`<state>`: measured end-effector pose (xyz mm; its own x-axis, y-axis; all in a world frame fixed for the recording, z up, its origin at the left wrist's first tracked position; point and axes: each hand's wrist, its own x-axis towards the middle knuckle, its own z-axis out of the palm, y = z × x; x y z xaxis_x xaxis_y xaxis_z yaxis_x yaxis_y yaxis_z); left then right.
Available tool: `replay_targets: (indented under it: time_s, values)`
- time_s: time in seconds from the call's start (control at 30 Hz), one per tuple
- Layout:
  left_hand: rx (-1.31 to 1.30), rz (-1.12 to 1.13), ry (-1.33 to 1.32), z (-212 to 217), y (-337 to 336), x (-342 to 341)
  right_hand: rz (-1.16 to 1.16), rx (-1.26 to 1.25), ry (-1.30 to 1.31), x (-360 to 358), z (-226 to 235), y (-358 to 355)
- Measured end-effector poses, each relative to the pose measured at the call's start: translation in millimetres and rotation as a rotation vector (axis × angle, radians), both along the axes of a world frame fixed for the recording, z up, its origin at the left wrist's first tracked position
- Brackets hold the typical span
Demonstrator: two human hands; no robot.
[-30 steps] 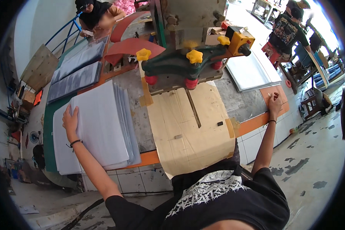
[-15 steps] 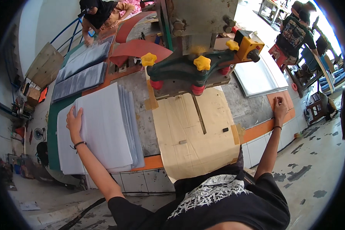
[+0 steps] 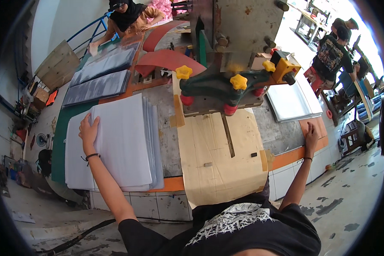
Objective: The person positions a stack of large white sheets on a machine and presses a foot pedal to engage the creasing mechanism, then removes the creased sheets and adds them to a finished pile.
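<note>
My left hand [image 3: 89, 133] lies on the upper left part of a thick stack of whitish plastic-like sheets [image 3: 121, 147], its fingers stretched out and the thumb apart. My right hand [image 3: 311, 138] rests on the orange table edge [image 3: 281, 161] at the right, fingers curled in with nothing visible in them. Between my arms, a creased tan sheet [image 3: 219, 179] with a narrow dark slot covers the middle of the work surface. Over its far end stands a press head [image 3: 222, 87] with yellow star knobs and red feet.
Clear sheets [image 3: 292, 100] are stacked at the far right, beside a yellow control box [image 3: 286, 72]. Dark-grey sheet stacks [image 3: 98, 87] lie at the far left. A co-worker [image 3: 128, 17] is behind them; another person [image 3: 333, 51] sits at the back right.
The whole view has shifted, so the table appears further right and lower. Both my hands keep about the same places on the stack and table edge. The co-worker's arm has moved outward.
</note>
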<state>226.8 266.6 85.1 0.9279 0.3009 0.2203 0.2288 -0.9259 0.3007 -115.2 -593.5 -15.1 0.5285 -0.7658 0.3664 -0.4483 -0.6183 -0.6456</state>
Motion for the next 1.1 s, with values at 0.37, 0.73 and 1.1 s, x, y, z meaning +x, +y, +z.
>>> replay_targets:
  time_s: [0.37,0.73,1.1]
  values:
    - [-0.004,0.015,-0.002,-1.6,-5.6,0.9,0.032,-0.120,-0.143,-2.0,-3.0,-12.3]
    - [-0.018,0.015,0.015,2.9,-8.5,0.3,0.035,-0.068,-0.029,-3.5,0.4,1.8]
    - [-0.022,0.020,0.013,3.8,-8.1,-0.7,-0.102,-0.046,-0.138,-10.0,-8.5,-15.0]
